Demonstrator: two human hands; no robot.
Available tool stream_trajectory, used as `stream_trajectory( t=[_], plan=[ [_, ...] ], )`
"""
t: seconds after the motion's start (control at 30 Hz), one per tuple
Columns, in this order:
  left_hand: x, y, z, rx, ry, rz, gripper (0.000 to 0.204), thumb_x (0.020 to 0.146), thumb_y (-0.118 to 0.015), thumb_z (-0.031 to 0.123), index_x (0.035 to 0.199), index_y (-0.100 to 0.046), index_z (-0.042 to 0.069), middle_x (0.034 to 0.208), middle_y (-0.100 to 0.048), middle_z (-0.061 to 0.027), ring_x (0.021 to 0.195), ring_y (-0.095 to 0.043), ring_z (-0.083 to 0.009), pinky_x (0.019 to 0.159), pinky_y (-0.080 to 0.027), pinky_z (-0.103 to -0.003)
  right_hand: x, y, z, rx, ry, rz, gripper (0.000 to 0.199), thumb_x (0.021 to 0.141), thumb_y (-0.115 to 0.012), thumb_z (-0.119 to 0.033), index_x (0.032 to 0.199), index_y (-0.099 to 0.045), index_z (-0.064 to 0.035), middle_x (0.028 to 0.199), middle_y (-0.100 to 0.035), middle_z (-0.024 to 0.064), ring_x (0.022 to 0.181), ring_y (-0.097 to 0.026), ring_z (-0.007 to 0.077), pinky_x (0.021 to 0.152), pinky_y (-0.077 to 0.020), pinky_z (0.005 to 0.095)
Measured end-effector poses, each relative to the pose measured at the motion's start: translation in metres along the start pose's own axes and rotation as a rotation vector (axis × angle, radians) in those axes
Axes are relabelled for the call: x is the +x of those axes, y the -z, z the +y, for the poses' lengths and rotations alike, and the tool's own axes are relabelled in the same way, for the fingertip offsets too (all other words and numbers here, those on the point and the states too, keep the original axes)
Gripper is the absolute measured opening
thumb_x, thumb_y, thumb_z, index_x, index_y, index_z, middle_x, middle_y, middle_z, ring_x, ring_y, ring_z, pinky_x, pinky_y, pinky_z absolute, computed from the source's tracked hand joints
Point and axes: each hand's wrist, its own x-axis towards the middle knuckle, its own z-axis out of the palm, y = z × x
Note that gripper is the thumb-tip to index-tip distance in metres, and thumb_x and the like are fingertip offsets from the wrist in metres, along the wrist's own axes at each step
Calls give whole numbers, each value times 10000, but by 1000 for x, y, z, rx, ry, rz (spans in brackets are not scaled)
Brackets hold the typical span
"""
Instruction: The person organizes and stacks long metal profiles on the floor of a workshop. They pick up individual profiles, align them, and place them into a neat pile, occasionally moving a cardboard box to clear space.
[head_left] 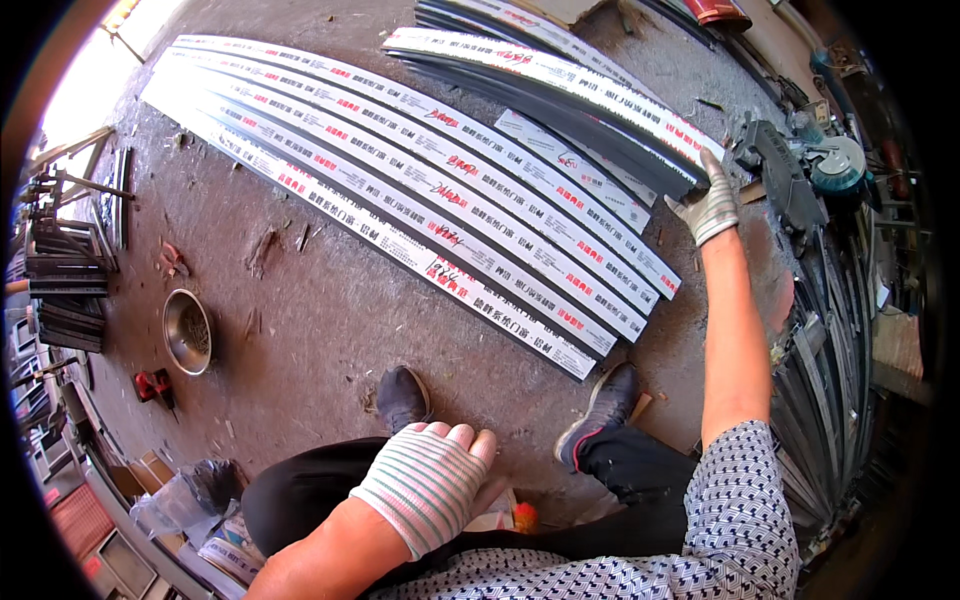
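The main thing here is a long white-faced strip (560, 85) with red and black print, lying up at the top right on a pile of dark strips (600, 135). The right hand (712, 205), in a pale knit glove with the fingertips poking out, is at its near end, thumb by one edge and fingers by the other. I can't tell whether it's actually gripping or just touching.

Partly under that pile is a shorter pale piece (580, 165). Next to it, a fan of similar white-faced strips (440, 118) lies side by side across the grey-brown floor (330, 300), and the closest ones end near the person's right shoe (603, 405).

The left hand (430, 480) is curled into a loose fist over the lap (stripy glove on that one, palm hidden from this angle). The left shoe (403, 397) is just beyond it.

Further out on the left there's a metal bowl (178, 350) with some small bits in it, a red power tool (153, 387) near it, and a red-handled hand tool (174, 260) lying above. Over on the right side, a teal-and-grey machine (838, 163) sits past a bundle of long dark lengths (820, 390).
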Motion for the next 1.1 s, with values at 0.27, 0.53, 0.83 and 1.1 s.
stream_trajectory(
  t=[0.27, 0.53, 0.83, 1.1],
  plan=[
    [-3, 2, 1, 1, -63, 89, 330, 934, -692, 339, 997, -619, 24, 854, -661, -169, 837, -687, -381, 779, -545, -480, -91, -58, -55, -123, -20, 21, 724, 816, -809, -601, 1377, -601, -193, 1324, -615, 120, 1151, -593, 287, 894, -515, 530],
    [-5, 18, 2, -7, 2, 117, 337, 944, -679, 347, 1047, -641, 28, 951, -689, -203, 926, -677, -423, 848, -543, -498, -191, -92, 31, -119, -97, -81, 649, 815, -818, -588, 1274, -637, -166, 1150, -618, 96, 952, -584, 233, 756, -569, 426],
    [-23, 20, -7, 34, 80, 230, 443, 949, -692, 366, 1210, -670, 8, 1026, -704, -223, 993, -679, -419, 893, -546, -470, -284, -170, 110, 178, -248, -88, 649, 901, -824, -408, 1419, -486, -212, 1298, -603, 13, 1098, -618, 212, 866, -549, 451],
    [-32, 46, -19, -70, 104, 350, 406, 934, -762, 257, 1248, -680, 13, 1078, -717, -209, 1022, -709, -372, 899, -566, -411, -283, -161, 107, 206, -293, -95, 496, 917, -810, -372, 1290, -525, -211, 1141, -633, -37, 961, -622, 115, 739, -563, 325]
  ],
)
